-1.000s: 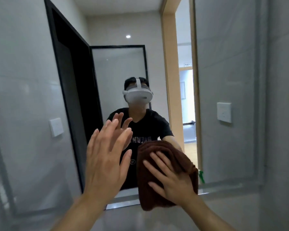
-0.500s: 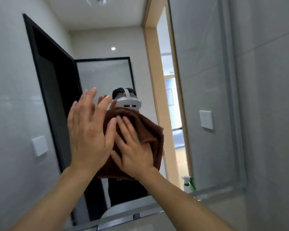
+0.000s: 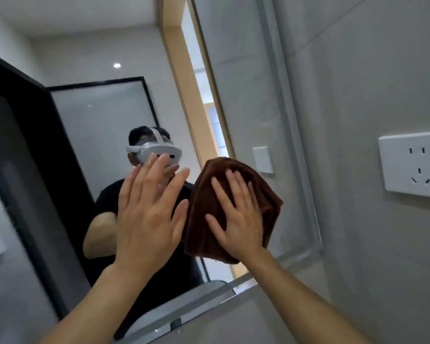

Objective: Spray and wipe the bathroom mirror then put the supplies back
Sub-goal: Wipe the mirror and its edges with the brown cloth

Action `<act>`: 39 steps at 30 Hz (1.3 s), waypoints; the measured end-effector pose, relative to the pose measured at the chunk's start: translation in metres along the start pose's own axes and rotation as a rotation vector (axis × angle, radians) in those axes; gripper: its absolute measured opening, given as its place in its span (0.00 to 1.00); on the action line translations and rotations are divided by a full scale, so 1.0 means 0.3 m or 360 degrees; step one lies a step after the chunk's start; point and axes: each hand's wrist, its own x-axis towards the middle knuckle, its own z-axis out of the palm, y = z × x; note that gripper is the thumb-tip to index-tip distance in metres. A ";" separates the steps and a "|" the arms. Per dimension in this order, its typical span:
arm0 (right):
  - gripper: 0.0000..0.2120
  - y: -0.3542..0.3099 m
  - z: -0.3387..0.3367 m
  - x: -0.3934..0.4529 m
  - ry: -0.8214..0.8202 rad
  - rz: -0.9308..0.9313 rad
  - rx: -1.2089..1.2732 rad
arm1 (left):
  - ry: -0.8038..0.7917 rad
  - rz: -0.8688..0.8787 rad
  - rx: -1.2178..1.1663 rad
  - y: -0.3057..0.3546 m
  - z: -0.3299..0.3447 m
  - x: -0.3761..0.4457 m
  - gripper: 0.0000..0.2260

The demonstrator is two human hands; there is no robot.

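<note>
The right hand (image 3: 238, 219) presses a crumpled dark brown cloth (image 3: 233, 209) flat-fingered against the wall-mounted bathroom mirror (image 3: 109, 125), near its lower right corner. The left hand (image 3: 147, 214) is raised just beside the cloth, fingers straight and spread, holding nothing.

Dim, soft indoor light; left edge smeared, wide-angle bending at borders.

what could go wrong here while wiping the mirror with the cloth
The left hand is spread flat at the mirror; if it touches the glass, it could leave prints. The right hand only presses the brown cloth with straight fingers, so it might slip. The cloth is working toward the wall socket; damp there seems risky.
</note>
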 end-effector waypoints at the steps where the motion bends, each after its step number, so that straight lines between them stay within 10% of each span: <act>1: 0.32 0.030 -0.016 0.038 0.0032 0.0085 -0.0023 | 0.0015 0.0031 -0.0014 0.021 0.019 0.031 0.20; 19: 0.31 0.303 0.028 -0.362 0.0219 0.0986 -0.0184 | -0.0182 0.0334 -0.0152 0.317 0.293 0.113 0.21; 39: 0.28 0.212 -0.082 -0.212 -0.0138 0.0668 0.0202 | -0.0701 -0.0332 -0.0292 0.401 0.275 0.132 0.09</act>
